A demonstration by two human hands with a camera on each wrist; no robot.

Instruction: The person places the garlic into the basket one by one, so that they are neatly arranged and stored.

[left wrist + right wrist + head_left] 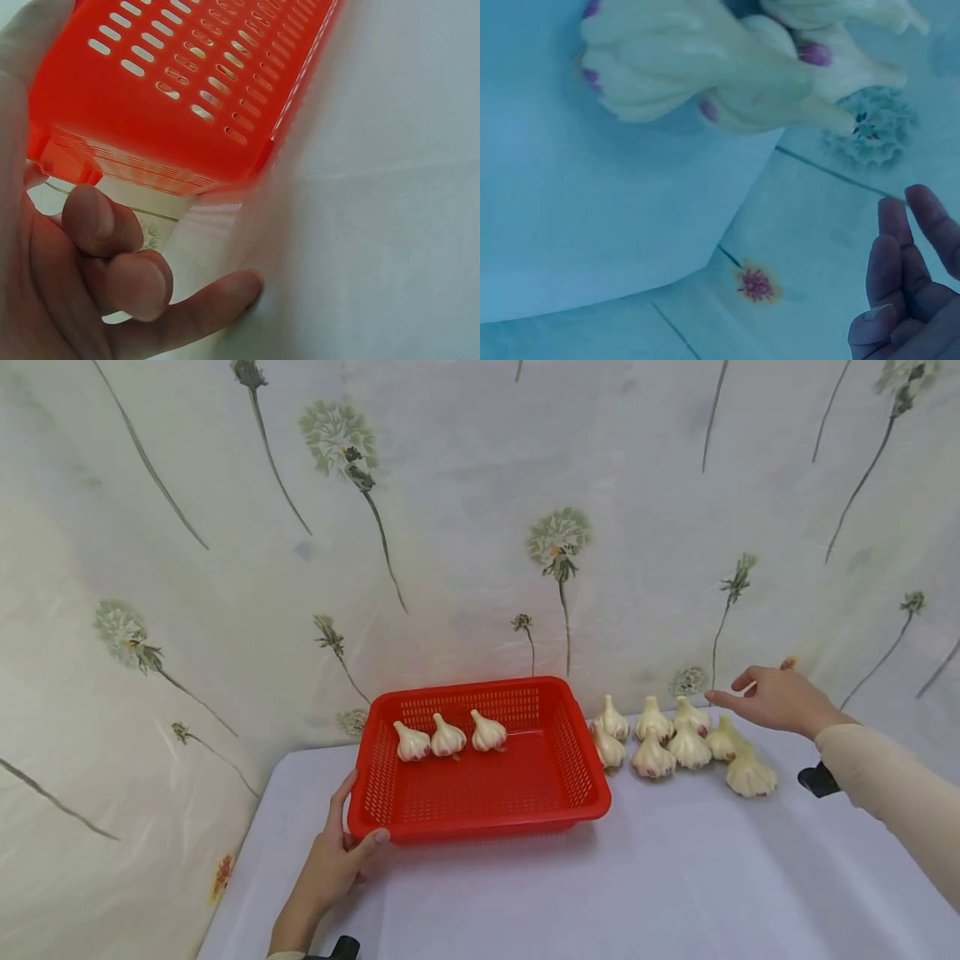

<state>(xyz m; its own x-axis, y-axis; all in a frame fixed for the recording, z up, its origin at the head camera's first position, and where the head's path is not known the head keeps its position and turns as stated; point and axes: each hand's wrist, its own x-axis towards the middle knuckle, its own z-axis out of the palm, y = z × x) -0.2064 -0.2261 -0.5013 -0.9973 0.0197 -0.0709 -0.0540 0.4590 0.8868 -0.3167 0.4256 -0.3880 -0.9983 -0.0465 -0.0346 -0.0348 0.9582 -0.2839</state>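
Observation:
A red plastic basket [480, 810] with slotted walls holds three garlic bulbs [448, 737] in a row near its back wall. My left hand [333, 860] grips its front left corner, thumb at the front rim and index finger along the left side; the lower fingers curl beneath the rim in the left wrist view. To the right of the basket, several more garlic bulbs [654, 758] sit clustered on the table. My right hand [783, 700] hovers just behind and right of that cluster, fingers loosely bent and holding nothing. The right wrist view shows its fingers [889, 277] apart from the bulbs.
A white cloth covers the table [675, 877]. Behind it hangs a pale curtain [465, 527] printed with dandelions, close to the table's back edge. The basket's right wall stands right beside the nearest loose bulbs.

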